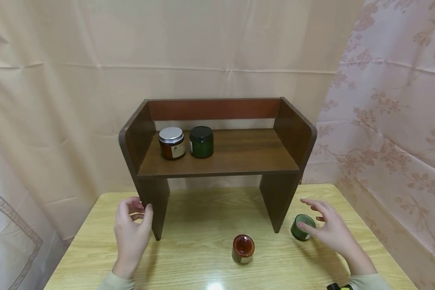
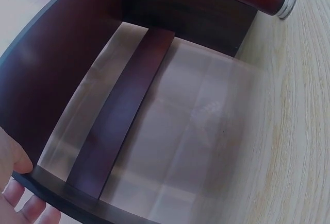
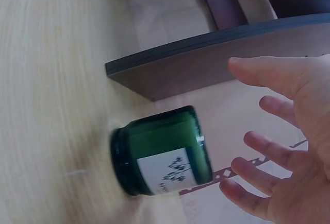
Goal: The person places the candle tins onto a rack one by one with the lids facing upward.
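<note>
A dark brown wooden desk shelf stands on the table. My left hand is at the front edge of its left side panel, with the thumb on the inner side and the fingers on the outer side. Beyond the right panel, my right hand hovers beside a green glass jar, fingers spread and apart from it in the right wrist view. That jar stands upside down on its dark lid. Nearer the front, an amber jar is also inverted, its silver lid against the tabletop.
On the shelf board, an amber jar with a silver lid and a green jar with a black lid stand upright side by side toward the left. A beige curtain hangs behind the light wood table, and a floral curtain hangs at right.
</note>
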